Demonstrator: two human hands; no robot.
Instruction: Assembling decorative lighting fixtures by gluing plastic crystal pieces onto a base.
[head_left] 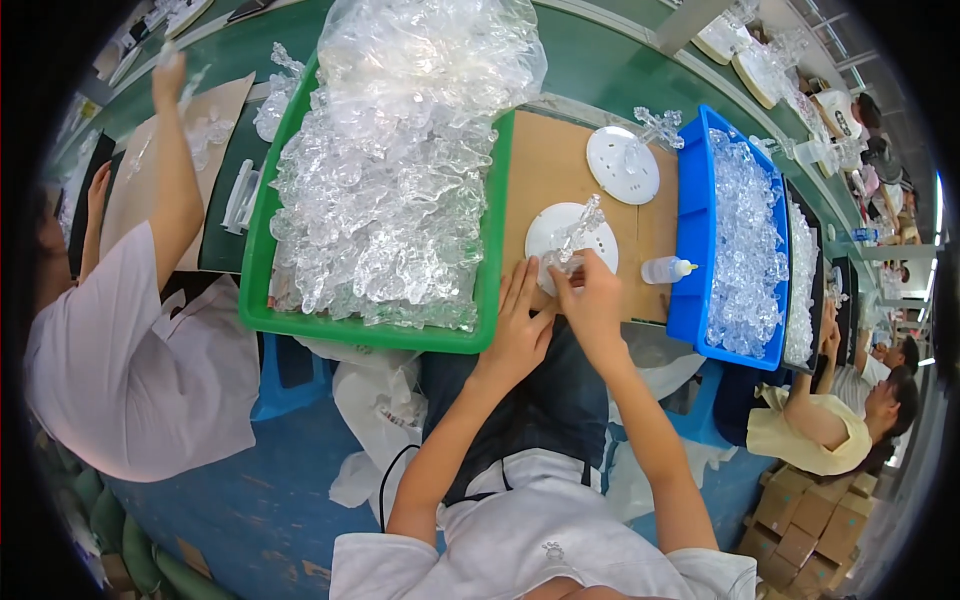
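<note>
A round white disc (603,243) lies on the brown board in front of me, with a clear plastic figure (582,228) standing tilted on it. My right hand (592,308) pinches the lower part of this figure between thumb and fingers. At the disc's near left edge is my left hand (515,325), its fingers stretched out and the thumb apart. Just behind sits a second white disc (612,165) with another clear plastic figure (660,128) on its far right side. A small squeeze bottle (662,270) with a yellow tip lies to the right.
On my left a green crate (375,338) is heaped with clear plastic pieces, a clear bag (430,55) on top. A blue crate (693,235) of small clear pieces stands right. Co-workers sit on both sides: a white shirt (150,360) left, a yellow top (815,435) right.
</note>
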